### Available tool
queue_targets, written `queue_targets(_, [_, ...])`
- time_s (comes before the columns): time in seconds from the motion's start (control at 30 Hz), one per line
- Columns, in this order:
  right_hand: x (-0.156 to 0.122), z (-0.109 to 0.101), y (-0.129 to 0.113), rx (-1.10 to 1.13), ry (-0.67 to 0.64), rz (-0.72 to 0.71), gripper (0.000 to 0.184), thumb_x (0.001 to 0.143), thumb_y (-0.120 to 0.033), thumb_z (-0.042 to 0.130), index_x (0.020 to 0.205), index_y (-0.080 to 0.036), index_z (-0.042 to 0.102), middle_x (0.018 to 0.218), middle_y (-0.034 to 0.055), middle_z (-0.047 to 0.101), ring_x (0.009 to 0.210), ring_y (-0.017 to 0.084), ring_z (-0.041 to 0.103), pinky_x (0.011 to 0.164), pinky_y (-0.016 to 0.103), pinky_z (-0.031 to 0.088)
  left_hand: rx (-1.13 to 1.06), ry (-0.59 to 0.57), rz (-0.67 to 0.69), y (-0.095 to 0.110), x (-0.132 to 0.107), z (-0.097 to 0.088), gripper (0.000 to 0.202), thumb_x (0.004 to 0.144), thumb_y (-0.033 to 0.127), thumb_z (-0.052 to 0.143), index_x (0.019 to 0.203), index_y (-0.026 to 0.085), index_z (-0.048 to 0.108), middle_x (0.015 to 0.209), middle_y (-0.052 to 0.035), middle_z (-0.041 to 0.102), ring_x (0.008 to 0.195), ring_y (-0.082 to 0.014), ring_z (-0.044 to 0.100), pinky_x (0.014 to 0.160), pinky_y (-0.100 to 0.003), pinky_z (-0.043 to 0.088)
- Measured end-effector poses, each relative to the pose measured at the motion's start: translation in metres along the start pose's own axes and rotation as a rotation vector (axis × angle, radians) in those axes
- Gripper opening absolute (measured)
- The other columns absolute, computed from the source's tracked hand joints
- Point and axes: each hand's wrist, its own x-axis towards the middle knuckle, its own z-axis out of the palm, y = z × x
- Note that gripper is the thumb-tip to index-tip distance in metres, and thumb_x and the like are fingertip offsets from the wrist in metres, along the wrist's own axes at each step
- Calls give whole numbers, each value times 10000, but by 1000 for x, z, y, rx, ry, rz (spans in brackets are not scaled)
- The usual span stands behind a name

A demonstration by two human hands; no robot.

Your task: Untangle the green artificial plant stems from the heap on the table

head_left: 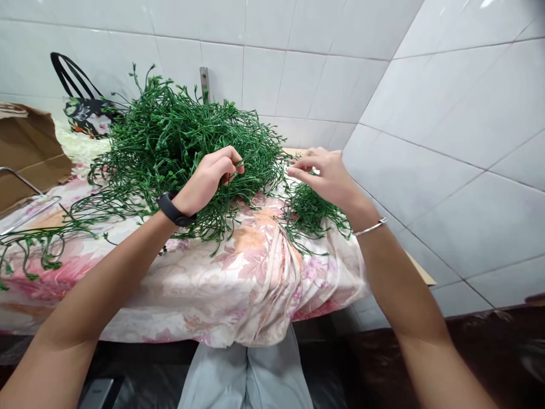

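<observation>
My left hand (pixel 217 170), with a black band on its wrist, is closed in a pinch at the front right of a large heap of green artificial stems (pixel 179 130). A thin green stem shows at its fingertips. Over a smaller bunch of green stems (pixel 313 210), my right hand (pixel 323 173) has its thumb and fingers brought together, a silver bangle on that wrist. What those fingertips hold, if anything, is too small to make out. Both piles lie on a flowered cloth (pixel 251 278) draped over the table.
Loose stems (pixel 46 238) trail leftward beside a bent metal wire frame (pixel 32 213). A cardboard box (pixel 32 153), white petals (pixel 83 147) and a floral bag (pixel 91 116) with black handles are at the back left. White tiled walls (pixel 430 170) bound the back and right.
</observation>
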Motion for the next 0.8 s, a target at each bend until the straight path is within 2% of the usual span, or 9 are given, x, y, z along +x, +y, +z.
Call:
queue_targets(0.17, [4,-2,17,-72,139,36,260,811,-398,538,754,-180,668,786,65,549,896,253,492,818,465,259,-38,-35,-30,5,-1,2,75,686,101,442,715,143,498,715,-9,536,578,-76,445,552,-222,388])
queue_targets(0.33, [7,5,44,-34,74,18,166,736,-347,645,696,-194,695,710,62,539,857,263,487,796,491,255,-13,-121,-10,5,-2,4,83,727,138,506,808,137,524,813,-27,567,658,-82,513,649,-253,451])
queue_targets(0.43, [6,6,50,-6,14,33,96,713,-299,673,691,-209,697,661,45,533,812,255,497,802,517,249,-4,-136,6,3,-3,5,101,744,170,536,842,143,534,837,-32,582,689,-83,535,683,-256,476])
queue_targets(0.53, [6,2,47,23,13,87,108,762,-279,615,733,-207,691,702,54,572,777,231,510,811,516,250,-36,-142,-3,0,-3,5,124,750,180,559,867,142,548,868,-40,597,719,-86,557,721,-262,494])
queue_targets(0.63, [7,-3,39,69,154,122,153,807,-250,538,774,-190,675,776,73,605,801,217,525,813,467,298,-79,-142,-26,-2,-3,4,174,735,177,589,902,139,556,917,-50,607,749,-93,579,768,-281,500])
queue_targets(0.7, [7,-4,29,133,233,100,152,811,-243,528,801,-181,666,818,78,615,845,210,535,814,422,338,-96,-140,-34,-3,-3,4,203,728,169,599,925,140,558,948,-54,608,777,-99,591,799,-290,498])
queue_targets(0.8, [4,-1,10,341,185,5,182,825,-293,519,872,-176,651,892,72,630,887,184,555,799,359,396,-122,-152,-43,-4,-2,3,219,731,153,596,945,136,557,964,-58,607,804,-103,598,831,-299,490])
